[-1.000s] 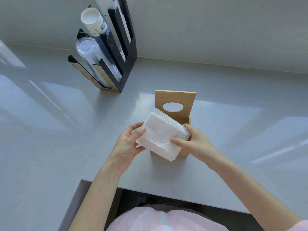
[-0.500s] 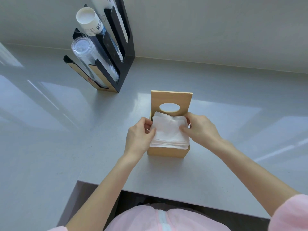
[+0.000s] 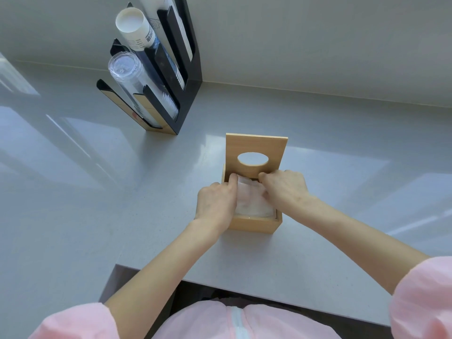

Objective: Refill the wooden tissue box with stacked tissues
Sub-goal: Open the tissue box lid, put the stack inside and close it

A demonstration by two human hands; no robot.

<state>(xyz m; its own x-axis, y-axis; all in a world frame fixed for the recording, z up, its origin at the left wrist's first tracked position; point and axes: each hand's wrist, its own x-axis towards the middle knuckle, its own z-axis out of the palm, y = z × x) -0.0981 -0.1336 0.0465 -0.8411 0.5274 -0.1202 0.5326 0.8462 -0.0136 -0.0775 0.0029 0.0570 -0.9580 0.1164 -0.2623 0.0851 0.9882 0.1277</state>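
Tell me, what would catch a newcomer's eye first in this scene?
Two bare hands, the left hand and the right hand, press a stack of white tissues down into an open wooden tissue box at the middle of the grey counter. The box's lid, with an oval hole, stands upright behind them. At the back left, a black rack holds tilted stacks of cups.
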